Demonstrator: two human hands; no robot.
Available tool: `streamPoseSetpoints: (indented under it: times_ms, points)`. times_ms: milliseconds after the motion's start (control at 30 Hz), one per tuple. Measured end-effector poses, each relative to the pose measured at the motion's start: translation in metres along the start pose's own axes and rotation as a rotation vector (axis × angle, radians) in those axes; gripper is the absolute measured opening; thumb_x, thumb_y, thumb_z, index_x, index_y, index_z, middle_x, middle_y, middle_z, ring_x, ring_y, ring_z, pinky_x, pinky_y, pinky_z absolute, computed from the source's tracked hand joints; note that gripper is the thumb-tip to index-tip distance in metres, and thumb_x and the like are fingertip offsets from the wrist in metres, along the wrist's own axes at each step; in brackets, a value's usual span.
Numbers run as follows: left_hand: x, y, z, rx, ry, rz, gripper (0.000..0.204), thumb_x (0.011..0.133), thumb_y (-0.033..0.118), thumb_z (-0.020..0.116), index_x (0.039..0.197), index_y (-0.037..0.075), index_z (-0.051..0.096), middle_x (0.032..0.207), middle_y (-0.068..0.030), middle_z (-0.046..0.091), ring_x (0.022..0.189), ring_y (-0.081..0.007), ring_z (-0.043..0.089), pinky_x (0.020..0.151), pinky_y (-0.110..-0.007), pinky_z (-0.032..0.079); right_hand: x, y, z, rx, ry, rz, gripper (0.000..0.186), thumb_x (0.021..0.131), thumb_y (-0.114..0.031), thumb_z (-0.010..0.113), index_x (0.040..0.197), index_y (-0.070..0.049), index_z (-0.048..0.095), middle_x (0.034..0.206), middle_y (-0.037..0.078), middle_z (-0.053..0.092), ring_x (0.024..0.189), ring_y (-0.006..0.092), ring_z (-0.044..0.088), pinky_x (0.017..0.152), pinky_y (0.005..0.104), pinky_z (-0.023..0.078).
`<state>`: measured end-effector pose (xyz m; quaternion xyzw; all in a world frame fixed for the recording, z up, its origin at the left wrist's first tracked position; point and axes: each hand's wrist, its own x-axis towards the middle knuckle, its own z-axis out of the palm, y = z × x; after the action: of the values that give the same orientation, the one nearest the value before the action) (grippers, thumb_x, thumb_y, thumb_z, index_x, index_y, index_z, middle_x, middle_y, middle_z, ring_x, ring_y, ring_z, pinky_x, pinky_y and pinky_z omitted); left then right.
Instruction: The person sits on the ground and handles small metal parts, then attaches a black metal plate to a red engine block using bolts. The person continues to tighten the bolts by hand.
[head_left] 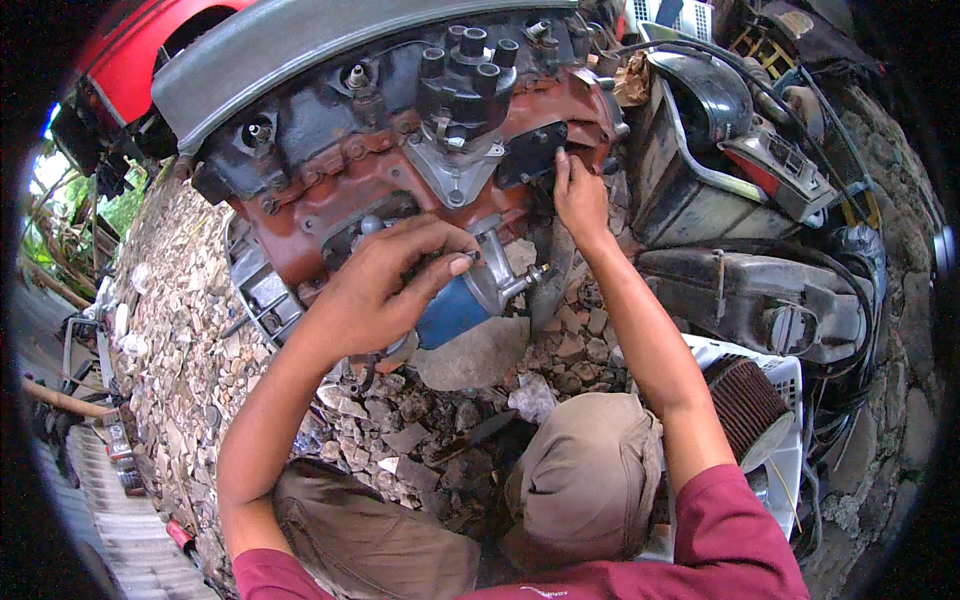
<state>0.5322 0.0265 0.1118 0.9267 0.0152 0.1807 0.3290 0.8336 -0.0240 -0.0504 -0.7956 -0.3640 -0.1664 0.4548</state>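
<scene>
A rust-red engine block (290, 245) with black upper parts stands in front of me. Against its right side my right hand (582, 200) grips the lower right edge of a black cover plate (535, 155), a fingertip on its face; the thumb is hidden. My left hand (400, 285) hovers before the block, fingers curled and thumb drawn in, with a small dark piece at the fingertips that is too small to name. Just beyond that hand sits a metal housing (492, 265), with a blue oil filter (452, 312) below it. A black distributor cap (467, 75) rises above the plate.
A stone (475, 355) lies under the filter on rubble ground (180, 320). At right stand a crate of used parts (690, 195), a black tank-like part (750, 300) and a white basket (795, 375) with a pleated air filter (748, 410). My knees are close below.
</scene>
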Motion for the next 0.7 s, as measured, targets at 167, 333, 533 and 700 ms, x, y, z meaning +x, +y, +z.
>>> streamPoseSetpoints:
  times_ms: [167,333,533,700]
  points:
    - [-0.001,-0.001,0.0,-0.003,-0.006,0.0,0.019,0.099,0.014,0.055,0.104,-0.001,0.064,0.094,-0.011,0.064,0.09,-0.021,0.062,0.083,-0.034,0.047,-0.003,-0.004,0.0,-0.009,0.01,0.005,0.039,0.103,-0.038,0.047,0.106,-0.001,0.059,0.082,0.032,0.065,0.078,0.0527,0.062,0.067,0.0604,0.047]
    - [-0.001,-0.002,-0.001,0.013,0.008,0.006,0.021,0.096,0.015,0.061,0.106,-0.003,0.064,0.096,-0.0165,0.066,0.09,-0.0279,0.064,0.082,-0.038,0.049,-0.005,-0.003,0.003,-0.056,0.02,-0.011,0.041,0.102,-0.041,0.048,0.104,-0.001,0.053,0.079,0.03,0.066,0.073,0.0516,0.063,0.065,0.0606,0.049]
    - [-0.002,-0.004,0.001,0.012,0.022,0.032,0.018,0.099,0.014,0.055,0.104,0.0,0.064,0.092,-0.0095,0.063,0.082,-0.0168,0.059,0.077,-0.032,0.047,-0.004,-0.006,0.0,-0.066,0.009,-0.008,0.042,0.101,-0.041,0.05,0.108,0.0,0.05,0.081,0.03,0.066,0.074,0.0513,0.064,0.067,0.06,0.049]
    - [0.0,-0.001,0.001,-0.01,0.001,0.012,0.017,0.099,0.014,0.056,0.104,0.0,0.064,0.092,-0.009,0.063,0.08,-0.0157,0.058,0.075,-0.031,0.047,0.0,0.004,0.001,0.003,-0.042,0.027,0.042,0.1,-0.042,0.05,0.11,-0.001,0.053,0.086,0.034,0.064,0.081,0.0549,0.061,0.071,0.0604,0.047]
